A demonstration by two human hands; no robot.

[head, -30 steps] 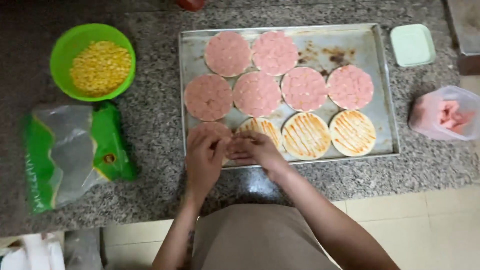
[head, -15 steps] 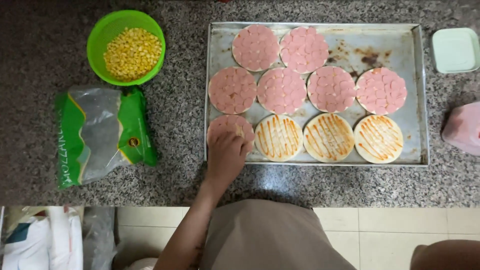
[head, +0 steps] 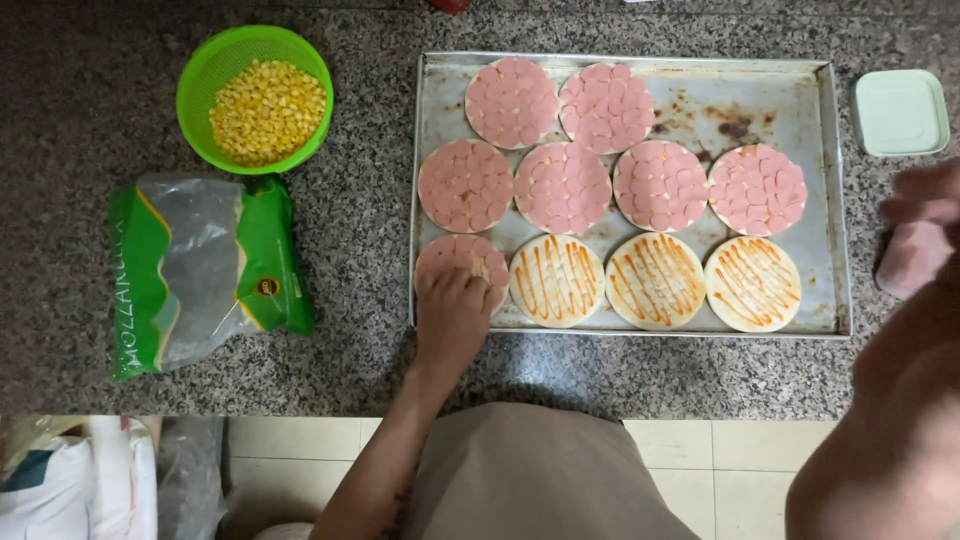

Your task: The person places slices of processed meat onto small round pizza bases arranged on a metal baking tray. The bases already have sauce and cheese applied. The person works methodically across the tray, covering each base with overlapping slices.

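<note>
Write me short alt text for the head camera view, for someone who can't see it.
A person's left hand presses on the front-left round base in a metal baking tray holding ten: seven covered with pink sausage slices, three with only sauce stripes. The right hand reaches toward a pink bag right of the tray; a green bowl of corn and a cheese bag sit left.

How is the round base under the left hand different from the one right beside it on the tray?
The base under the left hand is covered with pink sausage slices; the neighbouring base carries only orange sauce stripes. The hand partly hides the first; the second lies untouched. Both are round and sit in the tray's front row.
</note>
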